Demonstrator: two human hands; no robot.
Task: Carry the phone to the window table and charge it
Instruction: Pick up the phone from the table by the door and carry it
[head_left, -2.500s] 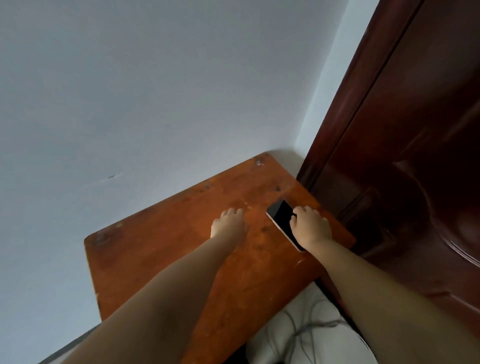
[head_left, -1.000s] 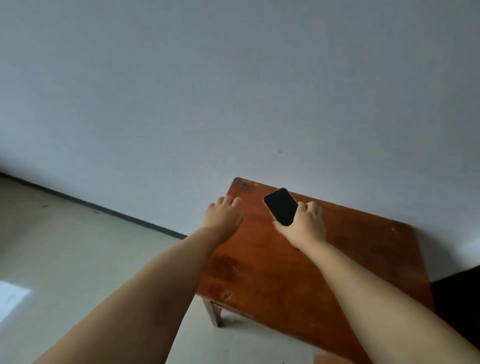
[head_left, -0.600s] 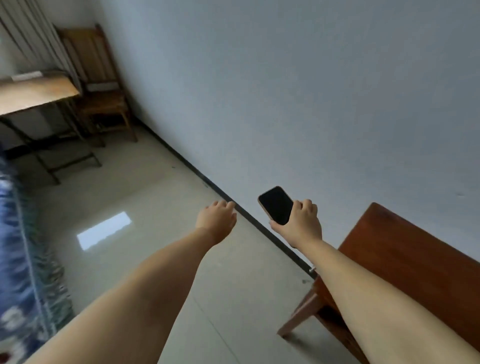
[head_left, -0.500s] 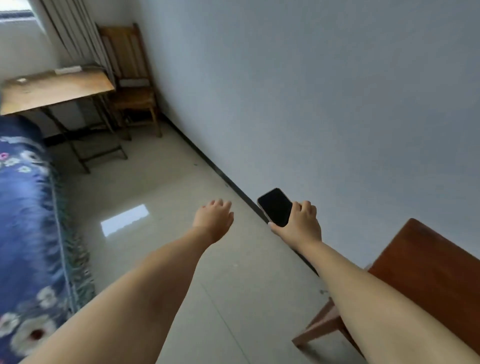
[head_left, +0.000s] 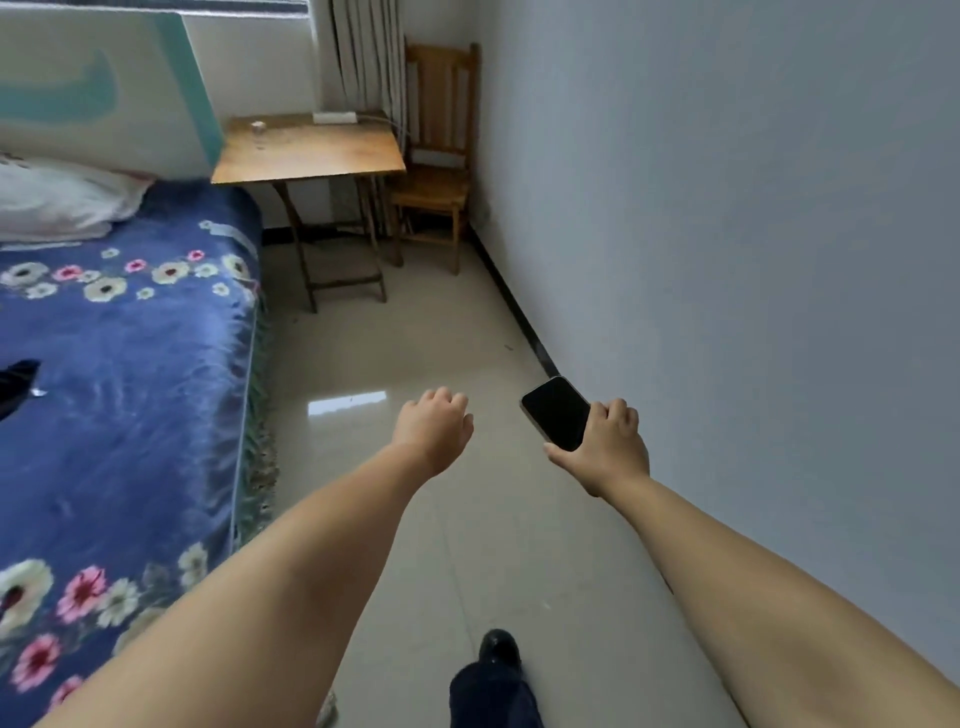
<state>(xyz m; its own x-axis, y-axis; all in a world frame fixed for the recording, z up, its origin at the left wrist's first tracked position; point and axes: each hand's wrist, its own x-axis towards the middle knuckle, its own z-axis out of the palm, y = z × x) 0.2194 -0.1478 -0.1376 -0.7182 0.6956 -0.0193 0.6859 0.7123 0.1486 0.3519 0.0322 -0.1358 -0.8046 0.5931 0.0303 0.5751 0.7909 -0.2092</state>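
Observation:
A black phone (head_left: 555, 412) with a dark screen sits in my right hand (head_left: 605, 447), held out over the tiled floor near the right wall. My left hand (head_left: 434, 428) hangs in the air beside it with curled fingers and nothing in it. The wooden window table (head_left: 306, 148) stands at the far end of the room under the window and curtain. A white power strip (head_left: 335, 117) with a cord lies at the table's back edge.
A bed with a blue flowered cover (head_left: 119, 374) fills the left side. A wooden chair (head_left: 439, 156) stands right of the table in the corner. A strip of tiled floor (head_left: 415, 332) runs between bed and grey wall. My dark shoe (head_left: 496, 652) is on it.
The phone came off the red-brown side table in my right hand. The view swung left, and the side table has left the frame; the bed and window table are now ahead.

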